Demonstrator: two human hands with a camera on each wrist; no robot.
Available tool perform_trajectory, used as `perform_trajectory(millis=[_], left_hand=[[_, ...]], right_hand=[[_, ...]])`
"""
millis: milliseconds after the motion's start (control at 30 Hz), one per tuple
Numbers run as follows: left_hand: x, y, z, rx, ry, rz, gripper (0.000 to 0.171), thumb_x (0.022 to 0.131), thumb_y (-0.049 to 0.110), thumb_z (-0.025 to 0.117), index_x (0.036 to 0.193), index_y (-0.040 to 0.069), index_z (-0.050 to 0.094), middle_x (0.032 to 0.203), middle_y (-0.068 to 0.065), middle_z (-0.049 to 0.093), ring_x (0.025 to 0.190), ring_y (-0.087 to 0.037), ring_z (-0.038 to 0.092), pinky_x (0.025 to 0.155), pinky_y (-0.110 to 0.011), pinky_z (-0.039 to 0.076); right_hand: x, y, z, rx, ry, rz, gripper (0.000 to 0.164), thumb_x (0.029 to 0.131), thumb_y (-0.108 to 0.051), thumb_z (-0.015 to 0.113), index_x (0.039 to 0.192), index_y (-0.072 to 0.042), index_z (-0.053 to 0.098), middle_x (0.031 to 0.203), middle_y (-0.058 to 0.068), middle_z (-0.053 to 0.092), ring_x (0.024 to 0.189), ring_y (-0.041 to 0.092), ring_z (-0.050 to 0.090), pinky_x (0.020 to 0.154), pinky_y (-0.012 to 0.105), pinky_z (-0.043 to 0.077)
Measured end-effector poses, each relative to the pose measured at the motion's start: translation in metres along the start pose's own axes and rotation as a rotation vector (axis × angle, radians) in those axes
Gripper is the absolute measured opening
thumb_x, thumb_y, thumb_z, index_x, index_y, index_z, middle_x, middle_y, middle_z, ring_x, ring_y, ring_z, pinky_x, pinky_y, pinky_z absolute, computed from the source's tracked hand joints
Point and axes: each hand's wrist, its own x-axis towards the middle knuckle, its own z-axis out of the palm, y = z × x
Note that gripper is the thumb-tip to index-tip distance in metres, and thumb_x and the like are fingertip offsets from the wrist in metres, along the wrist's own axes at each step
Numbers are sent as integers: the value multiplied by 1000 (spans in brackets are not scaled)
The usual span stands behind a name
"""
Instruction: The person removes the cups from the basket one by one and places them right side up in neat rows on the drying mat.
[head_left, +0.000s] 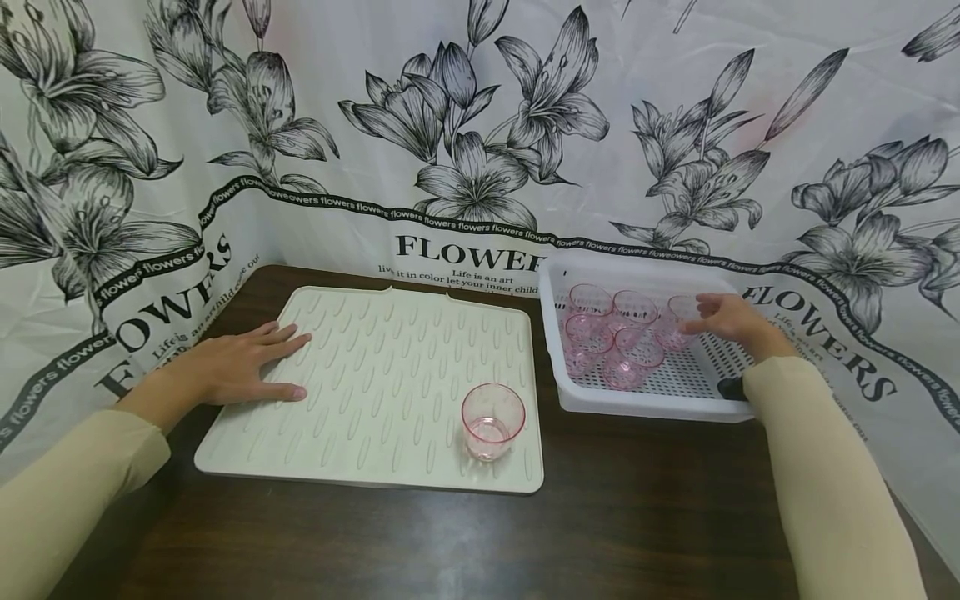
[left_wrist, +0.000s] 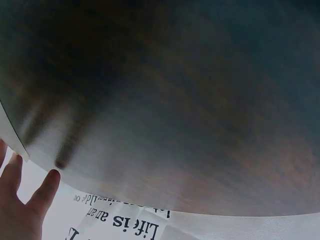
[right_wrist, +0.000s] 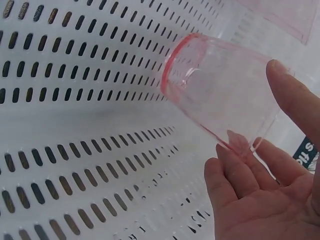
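On the left part of a cream ridged mat [head_left: 405, 375], my left hand [head_left: 243, 367] rests flat with its fingers spread. The left wrist view catches only some of its fingers [left_wrist: 45, 190] at the corner. A clear pink-rimmed glass [head_left: 491, 425] stands upright near the mat's right edge. My right hand [head_left: 731, 321] reaches into a white basket [head_left: 652, 407] and holds a pink-tinted glass [right_wrist: 220, 95] at its right side. Its thumb lies on one side of that glass and its curled fingers [right_wrist: 235, 175] on the other.
Several more pink glasses [head_left: 588, 333] stand together in the basket's left half. Slots pierce the basket's floor and walls. The dark wooden table [head_left: 450, 542] extends in front of the mat and basket. A white flower-printed curtain [head_left: 315, 225] hangs behind and at both sides.
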Motion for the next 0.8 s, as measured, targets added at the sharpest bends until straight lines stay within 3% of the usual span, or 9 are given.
perform_trajectory(millis=[433,800], left_hand=[[-2,1,-2,19,5,22,97,84,75,55,154,10,37,156,-22,35,141,-50,30,95,-70,38],[0,0,0,7,7,13,99,83,77,54,154,10,37,156,-22,34,142,-50,29,96,-71,36]], right_hand=[[-11,-16,-18,68,65,-11,97,91,-40,71,154,8,15,154,37,24,140,56,23,110,67,22],[-26,-37,-28,34,103,-108,89,94,-37,69,154,6,21,152,36,30,140,54,25,109,67,25]])
